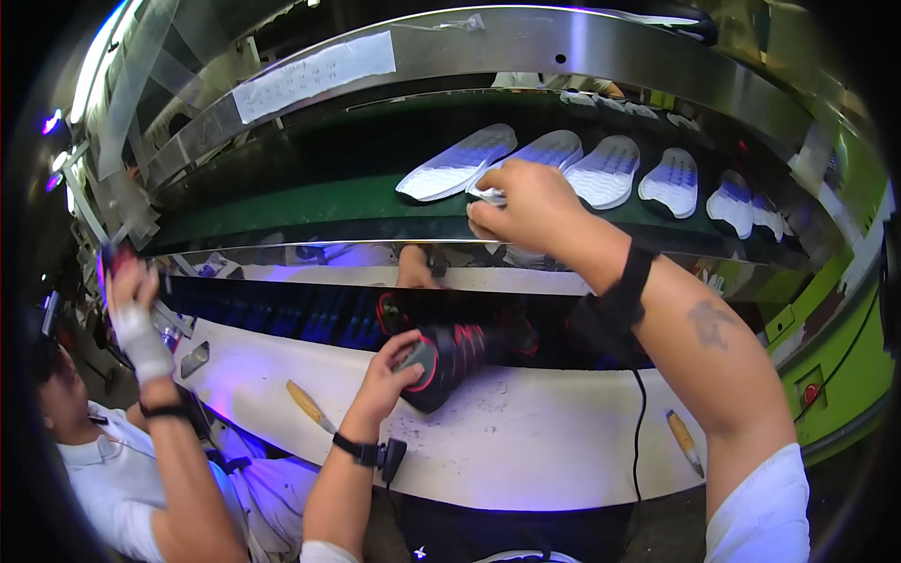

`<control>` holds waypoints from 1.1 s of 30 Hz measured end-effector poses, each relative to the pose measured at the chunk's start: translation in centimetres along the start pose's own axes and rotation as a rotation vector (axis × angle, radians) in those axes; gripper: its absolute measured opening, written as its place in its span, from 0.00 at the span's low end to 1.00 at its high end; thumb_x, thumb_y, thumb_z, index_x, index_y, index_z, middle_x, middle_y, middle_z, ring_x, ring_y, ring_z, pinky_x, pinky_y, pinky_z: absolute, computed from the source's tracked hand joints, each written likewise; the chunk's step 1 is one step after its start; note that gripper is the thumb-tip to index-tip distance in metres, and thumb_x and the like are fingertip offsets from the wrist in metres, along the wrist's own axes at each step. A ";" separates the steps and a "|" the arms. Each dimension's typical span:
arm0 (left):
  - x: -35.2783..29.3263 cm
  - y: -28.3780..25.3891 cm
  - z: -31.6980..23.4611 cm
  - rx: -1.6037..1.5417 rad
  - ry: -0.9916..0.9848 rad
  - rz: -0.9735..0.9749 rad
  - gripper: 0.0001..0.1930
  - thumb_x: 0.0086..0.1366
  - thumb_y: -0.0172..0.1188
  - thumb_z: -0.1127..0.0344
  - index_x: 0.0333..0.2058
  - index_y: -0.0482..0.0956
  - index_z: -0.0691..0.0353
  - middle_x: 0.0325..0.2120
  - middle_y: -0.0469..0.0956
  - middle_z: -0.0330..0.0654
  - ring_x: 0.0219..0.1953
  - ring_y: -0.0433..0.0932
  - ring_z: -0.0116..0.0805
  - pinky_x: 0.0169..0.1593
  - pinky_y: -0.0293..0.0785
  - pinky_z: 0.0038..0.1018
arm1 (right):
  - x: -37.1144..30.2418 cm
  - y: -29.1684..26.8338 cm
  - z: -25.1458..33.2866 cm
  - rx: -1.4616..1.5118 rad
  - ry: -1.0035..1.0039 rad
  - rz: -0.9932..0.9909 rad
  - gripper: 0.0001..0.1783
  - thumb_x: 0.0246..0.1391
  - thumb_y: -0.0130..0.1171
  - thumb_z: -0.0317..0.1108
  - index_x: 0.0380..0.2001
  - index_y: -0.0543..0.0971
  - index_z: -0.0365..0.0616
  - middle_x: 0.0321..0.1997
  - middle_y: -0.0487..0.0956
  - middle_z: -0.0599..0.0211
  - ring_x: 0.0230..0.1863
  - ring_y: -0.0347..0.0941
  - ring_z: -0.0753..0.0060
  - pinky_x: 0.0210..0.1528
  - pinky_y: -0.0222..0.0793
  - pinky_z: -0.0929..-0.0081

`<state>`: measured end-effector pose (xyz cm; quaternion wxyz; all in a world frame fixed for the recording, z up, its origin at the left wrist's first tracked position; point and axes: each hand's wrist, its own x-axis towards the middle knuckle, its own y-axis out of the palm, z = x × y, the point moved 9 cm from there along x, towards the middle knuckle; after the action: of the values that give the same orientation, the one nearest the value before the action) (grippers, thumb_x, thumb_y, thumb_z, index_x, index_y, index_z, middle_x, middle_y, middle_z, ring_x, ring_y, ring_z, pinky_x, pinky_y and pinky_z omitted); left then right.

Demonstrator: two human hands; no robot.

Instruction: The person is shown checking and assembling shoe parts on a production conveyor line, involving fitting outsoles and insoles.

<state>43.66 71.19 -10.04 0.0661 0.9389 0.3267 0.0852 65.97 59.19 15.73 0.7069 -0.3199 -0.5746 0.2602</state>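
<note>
My left hand (380, 380) is closed round one end of a black shoe upper (450, 366) with red trim and a grey patch, held above the white bench. Motion smears the upper's far end. My right hand (535, 211) reaches over the metal rail, its thumb and fingers pinched on the near end of a white shoe sole (554, 148) on the green belt (272, 208). Another white sole (460, 167) lies left of it, and several more, such as this wide sole (605, 174), line up to the right.
A lower black belt (272, 308) runs behind the white bench (526, 450). Wooden-handled tools lie left (305, 403) and right (683, 436). At left a co-worker (113, 469) raises a wrapped hand (136, 324). A cable (642, 422) hangs from my right wrist; a green cabinet stands right.
</note>
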 end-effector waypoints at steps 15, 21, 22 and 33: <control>-20.5 17.2 0.8 1.365 0.720 0.452 0.41 0.37 0.73 0.38 0.54 0.77 0.40 0.64 0.68 0.34 0.65 0.62 0.48 0.67 0.33 0.76 | -30.4 -16.6 8.9 0.886 -0.076 -0.438 0.17 0.70 0.46 0.47 0.40 0.64 0.42 0.37 0.81 0.50 0.39 0.82 0.54 0.44 0.78 0.59; -15.0 20.4 -6.4 0.811 0.877 0.312 0.29 0.49 0.74 0.46 0.43 0.79 0.60 0.35 0.82 0.42 0.40 0.82 0.42 0.61 0.68 0.49 | -38.9 -9.5 5.0 1.022 0.637 -0.138 0.30 0.62 0.60 0.60 0.30 0.75 0.37 0.28 0.75 0.69 0.29 0.66 0.83 0.32 0.64 0.79; -14.2 19.4 -6.7 0.632 0.687 0.174 0.29 0.53 0.73 0.45 0.43 0.79 0.62 0.34 0.82 0.43 0.39 0.82 0.41 0.55 0.73 0.43 | -38.9 -8.6 5.5 1.038 0.681 -0.036 0.31 0.61 0.60 0.60 0.29 0.76 0.38 0.29 0.76 0.67 0.31 0.68 0.82 0.34 0.65 0.78; -19.9 21.9 -10.6 0.357 0.530 0.113 0.24 0.58 0.70 0.54 0.43 0.75 0.68 0.48 0.76 0.54 0.41 0.76 0.36 0.46 0.73 0.33 | -36.9 -8.5 7.9 1.176 0.563 -0.052 0.26 0.59 0.65 0.53 0.26 0.78 0.36 0.58 0.75 0.44 0.56 0.74 0.59 0.58 0.68 0.66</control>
<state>39.34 42.42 1.94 -0.1919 0.8974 0.2898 0.2718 50.66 27.59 -0.66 0.8936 0.0780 -0.1367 0.4203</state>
